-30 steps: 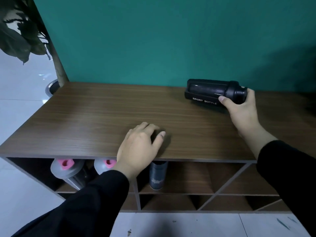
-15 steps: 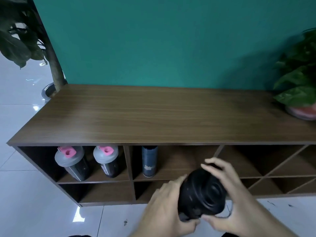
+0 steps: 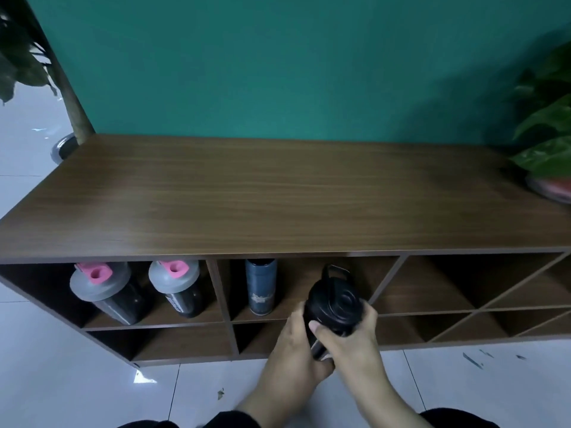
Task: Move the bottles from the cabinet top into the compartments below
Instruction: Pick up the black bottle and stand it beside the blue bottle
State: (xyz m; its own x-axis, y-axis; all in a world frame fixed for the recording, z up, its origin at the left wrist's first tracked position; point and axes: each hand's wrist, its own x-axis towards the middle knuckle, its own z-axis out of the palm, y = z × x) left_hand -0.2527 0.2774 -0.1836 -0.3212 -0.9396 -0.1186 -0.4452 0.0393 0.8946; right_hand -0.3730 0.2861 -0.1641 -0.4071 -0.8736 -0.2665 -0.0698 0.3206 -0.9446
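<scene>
Both hands hold one black bottle point(image 3: 335, 305) in front of the wooden cabinet point(image 3: 278, 196), at the height of the upper middle compartment point(image 3: 309, 285). The bottle is seen from its lid end, so the round lid faces the camera, and a thin loop handle stands up behind the lid. The left hand point(image 3: 293, 362) grips the bottle from below and from the left side, with its fingers curled around the body. The right hand point(image 3: 352, 344) grips it from the right; its fingers point(image 3: 369, 315) are closed around the far side of the lid and the thumb presses on the near side. So the fingers of both hands are clamped on this bottle.

The top of the cabinet carries no bottles in the part that shows. In the upper left compartment point(image 3: 108, 295) stand two shaker bottles with grey lids and pink caps, the left shaker point(image 3: 102, 291) and the right shaker point(image 3: 177, 287), both seeming to lean to the left. In the upper middle compartment a dark blue bottle point(image 3: 260, 285) stands upright, just to the left of the held bottle. The compartments on the right have diagonal dividers.

A potted plant point(image 3: 547, 143) stands at the right end of the cabinet top, and a larger plant point(image 3: 18, 57) stands on the white tiled floor point(image 3: 61, 390) at the left. The wall behind is teal
</scene>
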